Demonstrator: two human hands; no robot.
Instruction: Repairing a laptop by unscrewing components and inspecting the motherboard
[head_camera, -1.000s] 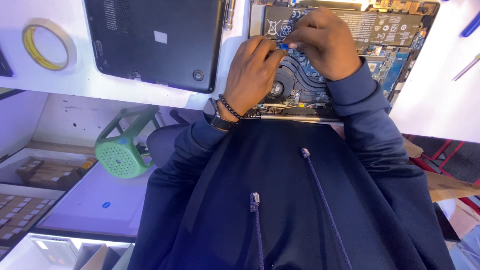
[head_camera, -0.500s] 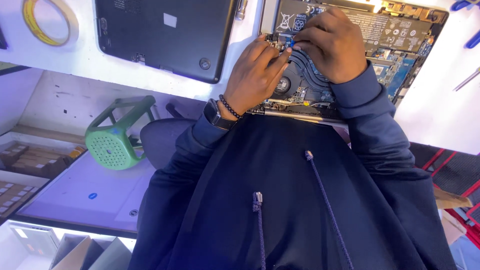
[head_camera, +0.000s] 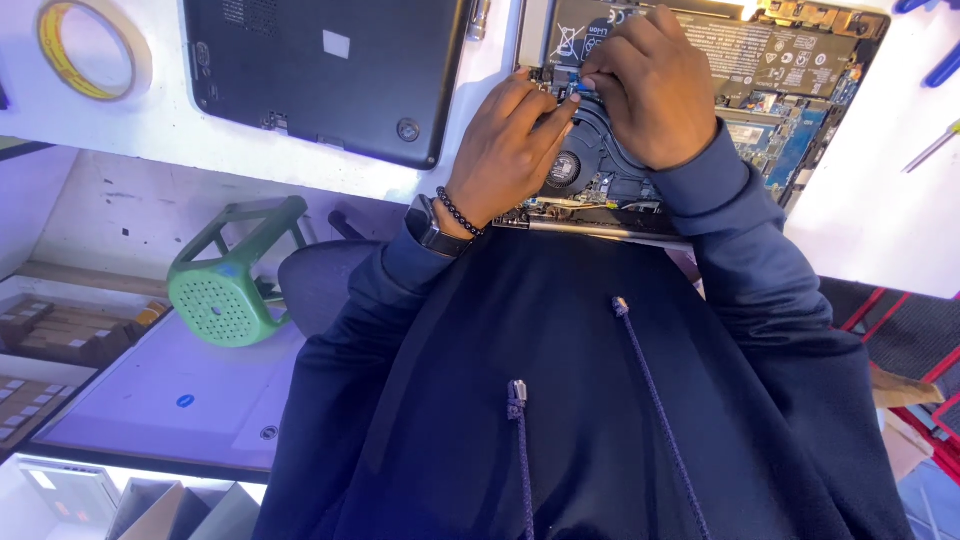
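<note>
Toward the upper centre of the frame, an opened laptop (head_camera: 790, 95) is lying on the white table (head_camera: 880, 220), its circuit board, battery and round black cooling fan (head_camera: 562, 170) exposed. Left hand (head_camera: 510, 150) and right hand (head_camera: 655, 90) are meeting over a small blue-tipped connector (head_camera: 578, 87) just above the fan; the fingertips of both are pinching together there, though whether they are actually clamping the connector cannot be told. Such a part is judged light, thin and fragile, best taken by its stiff tab rather than by its ribbon, with the board left unpressed. A detached black bottom cover (head_camera: 320, 70) is lying at upper left of centre, a roll of yellow tape (head_camera: 95, 50) at far upper left, a green stool (head_camera: 235, 280) standing below the table edge.
</note>
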